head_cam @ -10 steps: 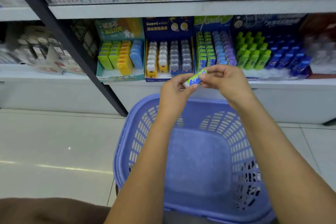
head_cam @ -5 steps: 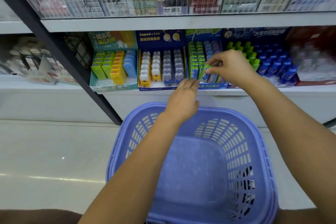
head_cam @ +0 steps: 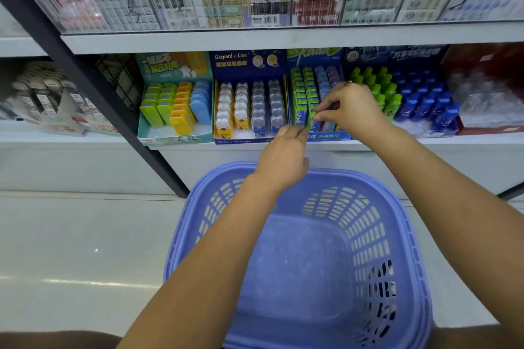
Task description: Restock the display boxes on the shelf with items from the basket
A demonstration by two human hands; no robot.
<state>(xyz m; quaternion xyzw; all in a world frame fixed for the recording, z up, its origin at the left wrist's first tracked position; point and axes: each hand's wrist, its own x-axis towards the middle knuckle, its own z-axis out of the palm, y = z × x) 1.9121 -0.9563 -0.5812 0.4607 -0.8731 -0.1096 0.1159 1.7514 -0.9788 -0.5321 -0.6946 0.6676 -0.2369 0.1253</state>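
Note:
A purple plastic basket (head_cam: 402,235) stands on the floor below me, and nothing shows inside it. On the lower shelf a blue display box (head_cam: 329,136) holds rows of small green, blue and purple packs. My right hand (head_cam: 354,108) pinches a green pack (head_cam: 313,119) at the front of the second green row. My left hand (head_cam: 283,159) hovers just below the shelf edge with loosely curled fingers, holding nothing, between the basket rim and the display box.
Left of that box stand a dark blue box of bear-shaped items (head_cam: 249,110) and a teal box of coloured cases (head_cam: 175,110). Green and blue bottles (head_cam: 411,96) fill the box on the right. A black shelf post (head_cam: 93,85) slants down at left. Clear cases line the upper shelf.
Both hands held the green pack together above the basket. My right hand has since carried it forward into the display box, and my left hand has let go and stayed lower.

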